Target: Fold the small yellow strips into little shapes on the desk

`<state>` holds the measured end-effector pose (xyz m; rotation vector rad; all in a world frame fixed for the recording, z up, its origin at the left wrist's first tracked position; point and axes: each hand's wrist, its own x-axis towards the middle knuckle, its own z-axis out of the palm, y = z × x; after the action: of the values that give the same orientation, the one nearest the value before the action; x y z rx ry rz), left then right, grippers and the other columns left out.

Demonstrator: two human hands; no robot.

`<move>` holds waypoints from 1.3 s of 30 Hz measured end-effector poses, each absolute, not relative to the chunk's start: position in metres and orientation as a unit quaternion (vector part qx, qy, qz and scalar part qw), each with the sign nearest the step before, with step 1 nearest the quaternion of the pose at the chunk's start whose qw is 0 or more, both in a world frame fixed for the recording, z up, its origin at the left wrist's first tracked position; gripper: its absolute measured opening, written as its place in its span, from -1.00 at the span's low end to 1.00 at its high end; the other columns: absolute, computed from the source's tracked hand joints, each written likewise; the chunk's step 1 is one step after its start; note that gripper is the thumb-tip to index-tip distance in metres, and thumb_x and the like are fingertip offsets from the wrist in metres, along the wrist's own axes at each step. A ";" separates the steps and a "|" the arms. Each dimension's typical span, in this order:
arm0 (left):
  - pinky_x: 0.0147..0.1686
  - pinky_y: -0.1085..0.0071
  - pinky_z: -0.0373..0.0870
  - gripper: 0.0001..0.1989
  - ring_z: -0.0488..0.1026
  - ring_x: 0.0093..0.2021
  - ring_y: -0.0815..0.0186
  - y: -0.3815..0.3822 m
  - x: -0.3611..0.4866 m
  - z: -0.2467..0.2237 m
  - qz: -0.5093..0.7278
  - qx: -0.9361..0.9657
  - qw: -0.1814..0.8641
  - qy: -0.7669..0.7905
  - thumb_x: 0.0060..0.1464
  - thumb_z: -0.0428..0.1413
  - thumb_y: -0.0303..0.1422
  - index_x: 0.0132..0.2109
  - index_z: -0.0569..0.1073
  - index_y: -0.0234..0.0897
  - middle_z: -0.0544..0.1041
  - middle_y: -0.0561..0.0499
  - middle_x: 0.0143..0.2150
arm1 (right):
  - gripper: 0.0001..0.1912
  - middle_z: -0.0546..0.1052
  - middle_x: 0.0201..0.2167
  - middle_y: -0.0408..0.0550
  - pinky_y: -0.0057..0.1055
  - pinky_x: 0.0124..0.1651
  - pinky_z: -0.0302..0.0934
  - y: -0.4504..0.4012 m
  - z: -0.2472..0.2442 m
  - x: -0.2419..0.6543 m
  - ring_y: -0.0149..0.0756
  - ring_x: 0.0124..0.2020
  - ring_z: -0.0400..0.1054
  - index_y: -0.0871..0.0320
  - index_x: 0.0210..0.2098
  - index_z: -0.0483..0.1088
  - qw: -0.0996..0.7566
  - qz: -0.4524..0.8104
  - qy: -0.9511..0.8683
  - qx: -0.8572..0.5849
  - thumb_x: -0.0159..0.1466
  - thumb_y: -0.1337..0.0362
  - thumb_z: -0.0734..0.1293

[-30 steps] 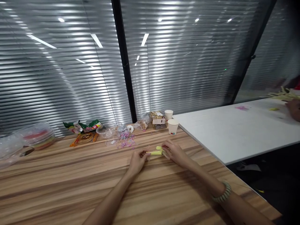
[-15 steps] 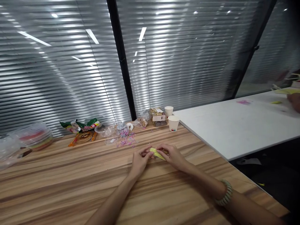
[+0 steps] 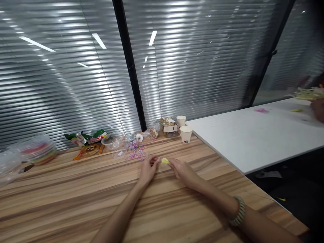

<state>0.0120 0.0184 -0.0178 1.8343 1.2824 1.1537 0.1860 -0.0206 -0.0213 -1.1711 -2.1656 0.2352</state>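
A small, soft-looking yellow piece (image 3: 165, 161), perhaps bunched paper or cloth, is pinched in the fingertips of my right hand (image 3: 184, 172) just above the wooden table. Facing it from the left, my left hand (image 3: 148, 169) has its thumb and fingers drawn together. A thin pale line shows under its fingertips, too fine to name. Whether the left fingertips touch the yellow piece I cannot tell. Beyond my hands lies a scatter of small pink and purple bits (image 3: 136, 154).
Two paper cups (image 3: 186, 134) stand near the right table edge beside a small box (image 3: 170, 126). Transparent plastic bowls (image 3: 111, 143), a green snack packet (image 3: 87, 136) and stacked containers (image 3: 37, 152) line the back. Another person's hand (image 3: 318, 109) is over the white table (image 3: 227, 135).
My left hand has slid off the yellow piece, which now looks shorter and bunched at my right fingertips. At far right, the other person's bundle of pale strands has lifted.
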 end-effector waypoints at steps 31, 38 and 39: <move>-0.51 0.53 0.22 -0.71 0.28 -0.51 0.44 -0.035 0.018 -0.006 0.458 0.616 0.491 0.413 -0.10 0.12 -0.17 -0.41 0.37 -0.36 0.41 0.01 -0.46 | -0.72 0.33 -0.52 -0.17 -0.56 -0.57 0.04 -0.038 -0.006 0.169 -0.48 -0.60 0.12 0.19 -0.37 0.31 0.432 0.449 -0.665 -0.412 0.16 0.08 0.21; -0.38 0.48 0.27 -0.74 0.34 -0.41 0.36 -0.034 0.020 -0.007 0.453 0.649 0.467 0.394 -0.09 0.11 -0.19 -0.42 0.39 -0.34 0.42 -0.02 -0.43 | -0.78 0.29 -0.57 -0.21 -0.57 -0.63 -0.01 -0.032 -0.016 0.169 -0.51 -0.65 0.07 0.20 -0.39 0.29 0.448 0.449 -0.637 -0.438 0.13 0.15 0.22; -0.33 0.47 0.27 -0.74 0.35 -0.35 0.33 -0.035 0.020 -0.007 0.454 0.659 0.464 0.380 -0.09 0.12 -0.19 -0.43 0.39 -0.34 0.43 -0.04 -0.40 | -0.80 0.30 -0.57 -0.20 -0.56 -0.60 0.01 -0.030 -0.017 0.169 -0.49 -0.63 0.09 0.20 -0.41 0.29 0.452 0.428 -0.644 -0.446 0.13 0.17 0.22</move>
<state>0.0198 -0.0346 -0.0067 1.6187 0.9347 1.1166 0.1691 -0.0305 -0.0169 -1.1008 -1.5902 1.0576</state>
